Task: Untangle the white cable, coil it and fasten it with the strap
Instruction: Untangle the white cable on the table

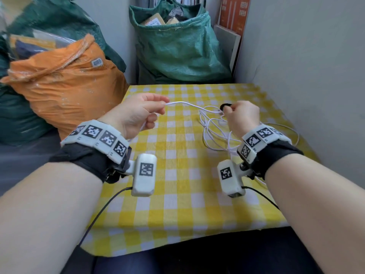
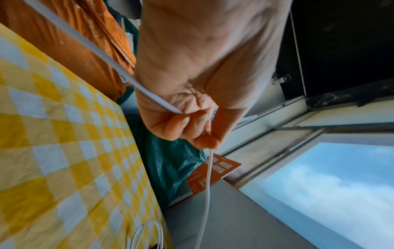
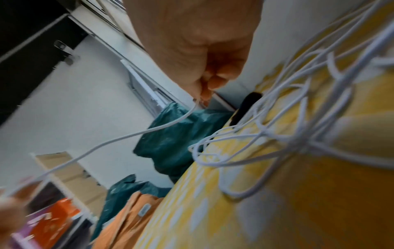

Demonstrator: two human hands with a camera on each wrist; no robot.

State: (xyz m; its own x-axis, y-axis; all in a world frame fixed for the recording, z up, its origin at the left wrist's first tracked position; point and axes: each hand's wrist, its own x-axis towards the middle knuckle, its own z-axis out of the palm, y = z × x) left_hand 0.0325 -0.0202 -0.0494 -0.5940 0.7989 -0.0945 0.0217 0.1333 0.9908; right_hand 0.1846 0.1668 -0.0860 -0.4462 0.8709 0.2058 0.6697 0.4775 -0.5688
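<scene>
A thin white cable [image 1: 189, 104] stretches above the yellow checked tablecloth [image 1: 177, 194] between my two hands. My left hand [image 1: 158, 107] pinches one stretch of it, and the cable [image 2: 208, 182] runs out below the curled fingers [image 2: 181, 123] in the left wrist view. My right hand [image 1: 227, 113] pinches the cable [image 3: 149, 129] near a tangle of loose loops [image 1: 215, 133] lying on the cloth under it. A small black strap [image 1: 225, 105] shows just beyond the right hand's fingers; in the right wrist view the strap [image 3: 247, 104] lies on the cloth beside the loops [image 3: 277, 138].
An orange sack [image 1: 65, 84] leans against the table's left edge. A green sack [image 1: 177, 46] stands behind the far edge. A grey wall [image 1: 306, 56] closes the right side. Black leads [image 1: 102, 210] hang from the wrist cameras over the near edge.
</scene>
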